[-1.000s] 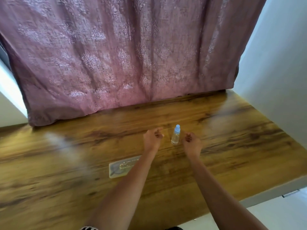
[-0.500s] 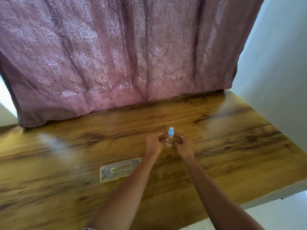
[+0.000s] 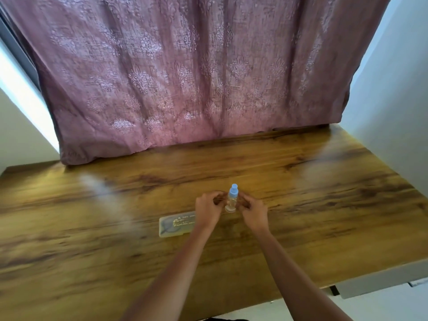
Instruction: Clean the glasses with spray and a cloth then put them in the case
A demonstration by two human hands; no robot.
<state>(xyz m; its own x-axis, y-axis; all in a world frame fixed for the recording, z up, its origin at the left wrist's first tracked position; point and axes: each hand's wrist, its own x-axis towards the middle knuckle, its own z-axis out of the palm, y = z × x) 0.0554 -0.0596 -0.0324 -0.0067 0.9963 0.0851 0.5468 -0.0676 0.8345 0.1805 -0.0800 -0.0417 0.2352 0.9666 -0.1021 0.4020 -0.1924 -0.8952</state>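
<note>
Small spray bottle (image 3: pixel 232 201) upright on table (image 3: pixel 324 228), btwn left hand (image 3: pixel 208 210) & right hand (image 3: pixel 253 213). Fingers curled both sides; grip can't be told. Est. light, slick, tippy: take mid-body, below cap.

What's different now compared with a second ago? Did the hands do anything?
Both hands closed in on the spray bottle. The left hand moved right and the right hand moved left, and their curled fingers now sit right beside it. Whether they grip it, or something thin, is too small to tell. The bottle stayed upright on the table, and the flat printed packet stayed put.
</note>
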